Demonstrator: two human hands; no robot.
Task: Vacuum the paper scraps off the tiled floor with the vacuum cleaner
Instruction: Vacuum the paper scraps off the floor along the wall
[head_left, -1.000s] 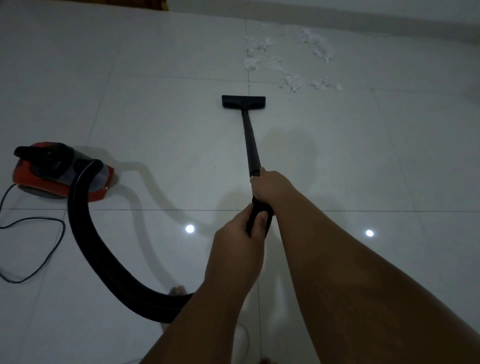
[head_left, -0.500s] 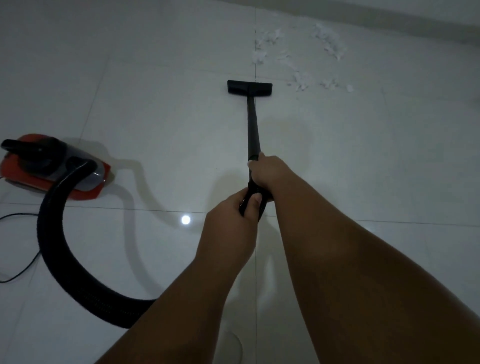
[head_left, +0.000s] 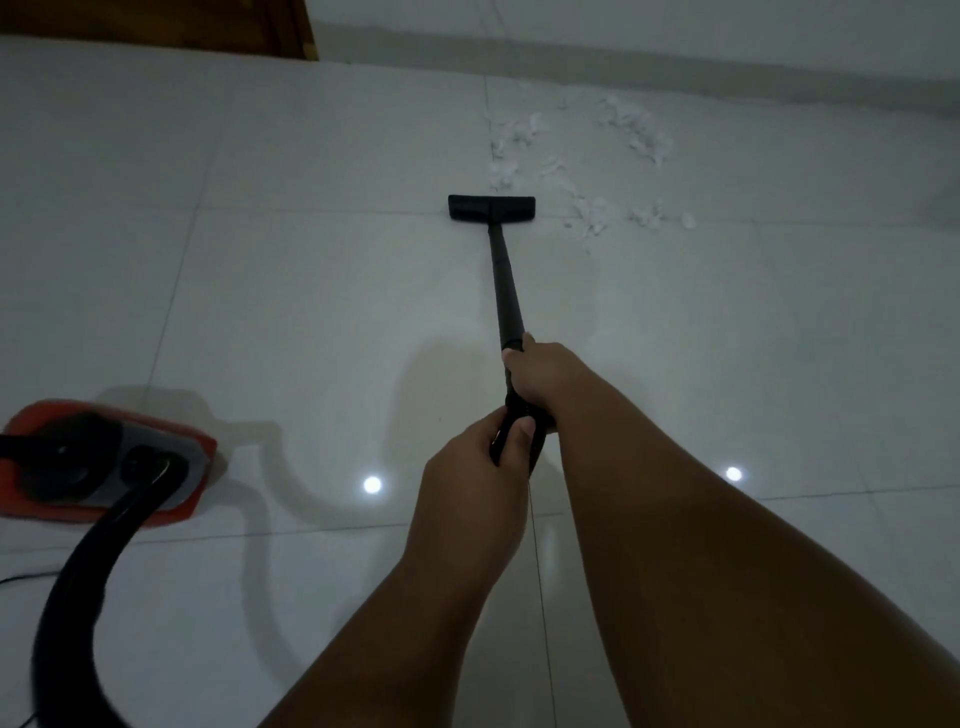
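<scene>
Both hands were clenched around the black wand of the vacuum cleaner. The right hand grasped it farther forward, fingers curled round the tube. The left hand gripped the handle end just behind, its thumb lying along the top, and the two hands were almost touching.

From the head view, the wand ran straight away from the person to the flat black floor nozzle. The nozzle sat on the tiled floor across a grout line. White paper scraps lay scattered beyond the nozzle and to its right, in loose clusters that reached toward the base of the pale wall. The nearest bits lay just past the nozzle's far edge, near its right end. Whether any touched it could not be told.

The red canister body of the vacuum cleaner, with a grey and black top, stood on the floor at the left, well apart from the nozzle. A thick black hose rose from its top and curved down toward the lower left corner, blurred there. A thin black power cord showed at the left edge. Two bright light reflections shone on the glossy tiles, one on each side of the arms. A dark wooden door filled the top left corner.
</scene>
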